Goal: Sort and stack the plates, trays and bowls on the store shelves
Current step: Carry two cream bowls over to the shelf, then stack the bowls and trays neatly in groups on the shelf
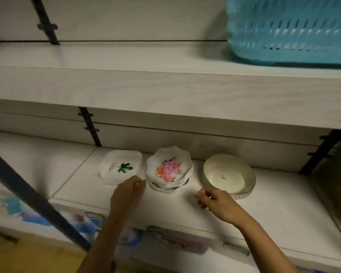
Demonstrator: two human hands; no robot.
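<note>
While three stacks are sitting mid-shelf (pixel 283 209), left hand (pixel 126 196) and right hand (pixel 217 203) are hovering loosely curled, grasping nothing, over bare front edge.

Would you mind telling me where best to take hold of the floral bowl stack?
Probably by the bottom bowl's rim on both sides of the floral bowl stack, from the front. The scalloped bowls are nested, and the left hand and right hand flank it already.

Two bare forearms, no sleeves in view, left hand (pixel 126 192), right hand (pixel 217 201) (ringless, unadorned)
</note>
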